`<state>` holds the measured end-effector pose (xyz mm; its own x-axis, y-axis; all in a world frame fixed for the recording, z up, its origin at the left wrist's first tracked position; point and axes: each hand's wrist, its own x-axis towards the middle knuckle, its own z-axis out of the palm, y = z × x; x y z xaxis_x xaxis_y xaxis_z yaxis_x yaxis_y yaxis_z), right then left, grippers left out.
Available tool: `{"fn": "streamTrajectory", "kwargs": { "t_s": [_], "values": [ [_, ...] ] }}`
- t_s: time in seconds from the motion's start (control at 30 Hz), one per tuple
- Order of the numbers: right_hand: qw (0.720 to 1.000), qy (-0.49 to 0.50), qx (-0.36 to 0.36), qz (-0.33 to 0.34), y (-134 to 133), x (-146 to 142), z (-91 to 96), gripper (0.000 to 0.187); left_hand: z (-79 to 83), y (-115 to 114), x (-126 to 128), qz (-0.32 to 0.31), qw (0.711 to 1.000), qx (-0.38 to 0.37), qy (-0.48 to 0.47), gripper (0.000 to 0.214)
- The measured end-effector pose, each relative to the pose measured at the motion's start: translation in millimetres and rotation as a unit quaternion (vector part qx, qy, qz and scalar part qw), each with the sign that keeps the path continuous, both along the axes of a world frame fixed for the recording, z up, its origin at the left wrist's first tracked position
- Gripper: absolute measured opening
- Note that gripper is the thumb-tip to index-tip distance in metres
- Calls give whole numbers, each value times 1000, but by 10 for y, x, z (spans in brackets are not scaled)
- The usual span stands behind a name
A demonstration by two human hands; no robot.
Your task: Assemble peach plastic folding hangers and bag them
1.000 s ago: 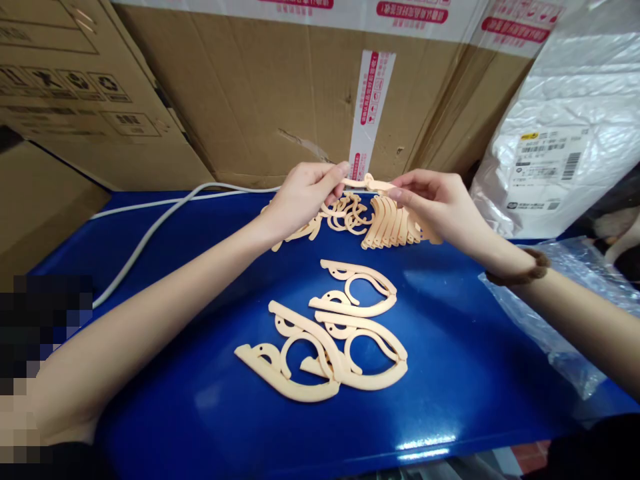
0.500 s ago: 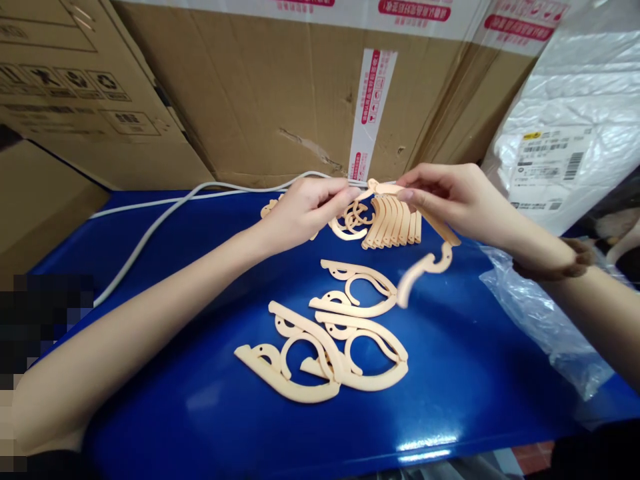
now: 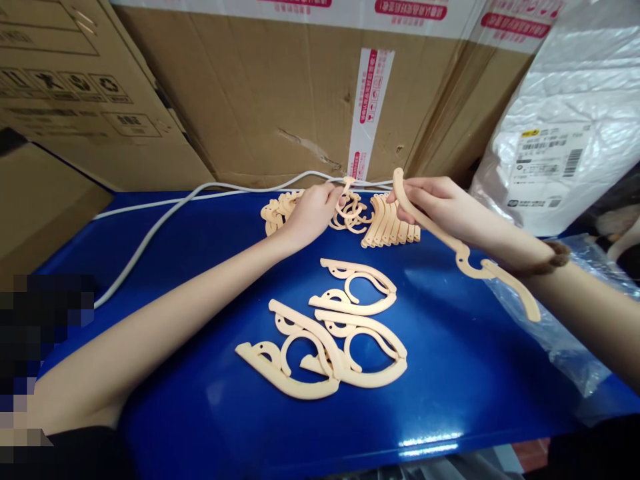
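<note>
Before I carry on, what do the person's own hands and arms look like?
The left hand and right hand are ungloved. The left forearm and right forearm are uncovered. A fuzzy brown band circles the right wrist. Black cloth, seemingly a sleeve, shows at the lower left.

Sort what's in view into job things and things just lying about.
Seemingly in the job:
Jointed piece in the right hand
Small piece in the left hand
Folded pieces
Pile of curved pieces
Row of bars
Leftmost pile of pieces

Seemingly just lying about:
White cable
Cardboard boxes
White parcel
Clear plastic
</note>
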<state>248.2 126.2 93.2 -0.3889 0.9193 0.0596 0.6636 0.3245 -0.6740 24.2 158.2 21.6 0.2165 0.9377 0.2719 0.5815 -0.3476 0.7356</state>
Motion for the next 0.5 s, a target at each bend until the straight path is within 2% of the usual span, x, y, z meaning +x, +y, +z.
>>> {"fn": "streamTrajectory", "kwargs": {
  "t_s": [0.07,0.17,0.27,0.3,0.37,0.4,0.47,0.5],
  "values": [
    [999,30,-17,-4,-33,-2,-25,30,-58,87,5,-9,999,-30,30,40],
    [998,60,-24,-18,-74,-31,-38,24,-91,100,11,5,998,-24,53,45],
    [989,128,-17,-65,-84,-68,-13,15,0,17,27,45,997,21,51,36],
    [983,163,-10,-86,-80,-78,-1,11,60,-20,35,41,998,25,37,33],
    [963,240,13,-124,-62,-84,20,3,212,-94,50,-21,999,-30,-19,34],
    [951,274,32,-138,-51,-79,29,4,296,-128,53,-75,991,-95,-62,40],
    [936,304,86,-155,-29,-55,43,13,461,-183,44,-160,956,-207,-129,42],
    [938,288,116,-158,-22,-37,52,16,533,-201,33,-172,946,-228,-155,36]
  ]
}}
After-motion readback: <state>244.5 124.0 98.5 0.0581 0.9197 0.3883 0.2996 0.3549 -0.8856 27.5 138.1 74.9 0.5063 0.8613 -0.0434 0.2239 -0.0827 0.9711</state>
